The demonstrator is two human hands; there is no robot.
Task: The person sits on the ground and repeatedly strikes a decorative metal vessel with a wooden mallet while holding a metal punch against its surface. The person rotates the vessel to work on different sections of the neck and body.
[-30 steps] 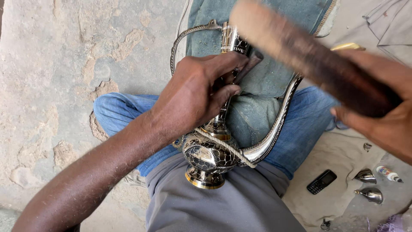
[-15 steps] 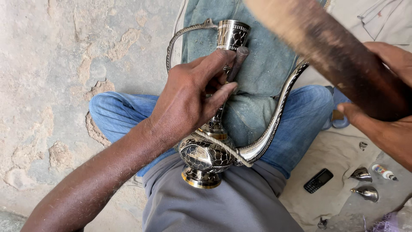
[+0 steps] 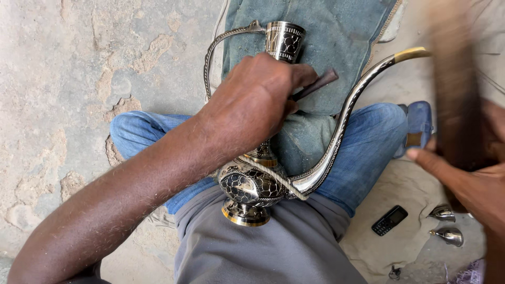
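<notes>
An ornate silver ewer (image 3: 251, 185) with a long curved spout and a thin handle lies across my lap, its gold-rimmed base toward my stomach. My left hand (image 3: 252, 102) rests over its neck and is closed around a thin dark chisel (image 3: 317, 84), whose tip sticks out to the right. My right hand (image 3: 473, 184) is at the right edge, gripping a thick dark wooden mallet (image 3: 455, 79) that is raised and blurred above the spout's gold tip.
I sit cross-legged in blue jeans on cracked concrete. A grey-blue cloth (image 3: 336, 37) lies under the ewer's top. A small black phone (image 3: 389, 220) and two shiny metal pieces (image 3: 446, 225) lie on the ground at the right.
The mallet has swung from slanting across the upper right to a more upright position at the far right. My left hand has kept the chisel against the ewer's neck.
</notes>
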